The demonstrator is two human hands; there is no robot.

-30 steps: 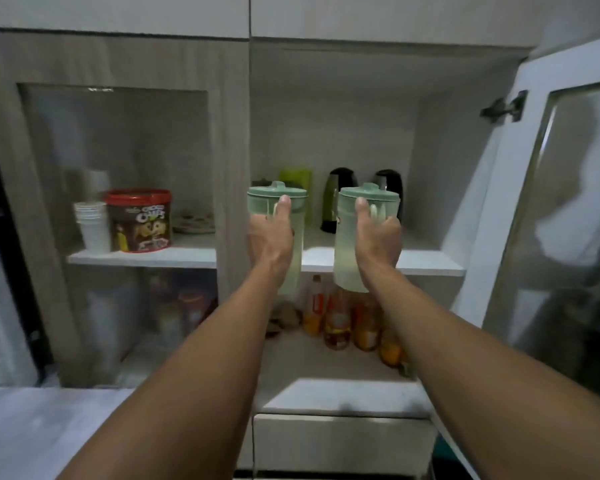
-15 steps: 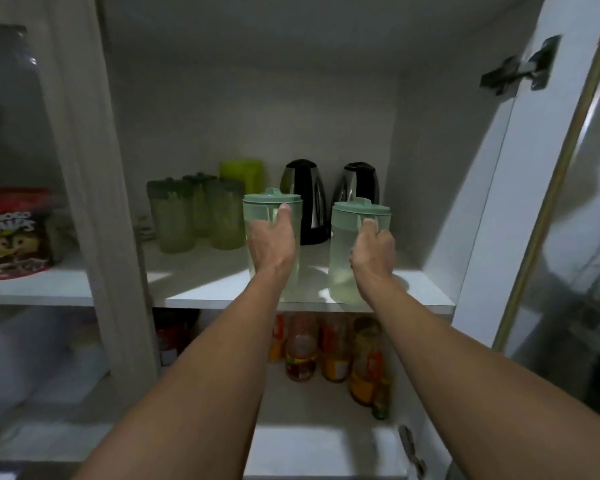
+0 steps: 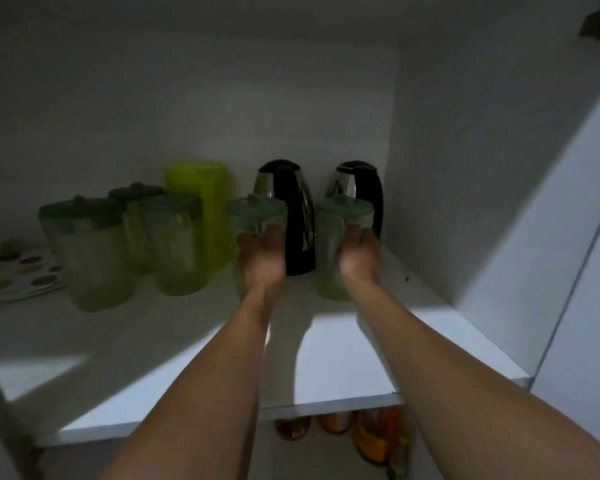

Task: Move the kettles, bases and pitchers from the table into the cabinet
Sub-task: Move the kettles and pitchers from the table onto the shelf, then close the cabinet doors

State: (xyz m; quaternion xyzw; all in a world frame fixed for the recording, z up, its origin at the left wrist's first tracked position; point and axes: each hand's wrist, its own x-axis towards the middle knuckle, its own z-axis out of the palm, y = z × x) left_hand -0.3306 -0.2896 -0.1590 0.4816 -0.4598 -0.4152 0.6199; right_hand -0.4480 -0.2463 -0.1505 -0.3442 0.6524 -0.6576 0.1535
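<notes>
Head view, only one. Both arms reach up the frame centre into the cabinet. Left hand (image 3: 262, 259) wrapped around a pale green lidded pitcher (image 3: 257, 216), fingers curled round its near side. Right hand (image 3: 359, 256) wrapped the same way around a second green pitcher (image 3: 343, 216), right of centre. Both pitchers upright, bases look to be on or just at the white shelf (image 3: 343, 362); contact hidden by the wrists, cannot tell for sure.

Behind them, two black-and-chrome kettles: one (image 3: 288, 202) just behind the left pitcher, the other (image 3: 361, 181) just behind the right one, near the cabinet's right wall (image 3: 465, 168). Left of centre: three darker-lidded green pitchers (image 3: 125, 244) grouped together, a yellow-green container (image 3: 201, 202) behind them. Far left edge, a flat card or tray with coloured dots (image 3: 18, 275). Bottom of frame, below the shelf, bottles (image 3: 371, 434) of amber liquid.

Step in hand, as judged: setting both pitchers down and letting go. To do it well: settle the bases flat before opening the fingers, keep a small gap from the kettles behind so nothing gets knocked back, release both straight backward toward the shelf edge. Lids look loose-fit, so avoid tipping. Risk: left pitcher nudging the kettle spout side.

Writing: none readable. No brand visible on kettles or pitchers; bottle labels too blurred and dark.
</notes>
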